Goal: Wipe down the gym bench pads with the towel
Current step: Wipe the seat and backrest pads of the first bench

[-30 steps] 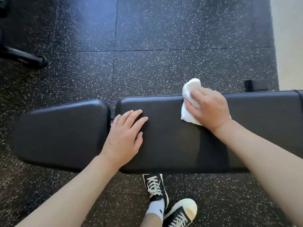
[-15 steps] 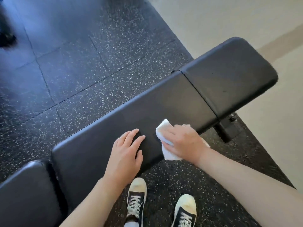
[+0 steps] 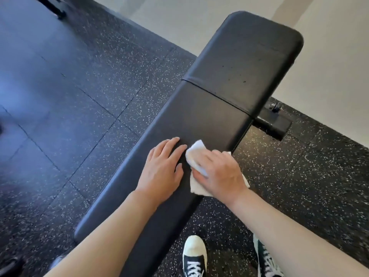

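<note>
Head view: right hand [image 3: 221, 172] grips towel [image 3: 194, 154].

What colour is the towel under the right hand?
White. The towel shows in the head view, pressed on the black bench pad by the right hand.

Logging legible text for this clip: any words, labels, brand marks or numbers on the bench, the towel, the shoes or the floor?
None can be read.
Black padded gym bench: no label or logo shows.
White cloth towel: plain.
Black-and-white lace-up sneakers: no brand mark shows.
Black speckled rubber floor: only flecks and tile seams.
</note>
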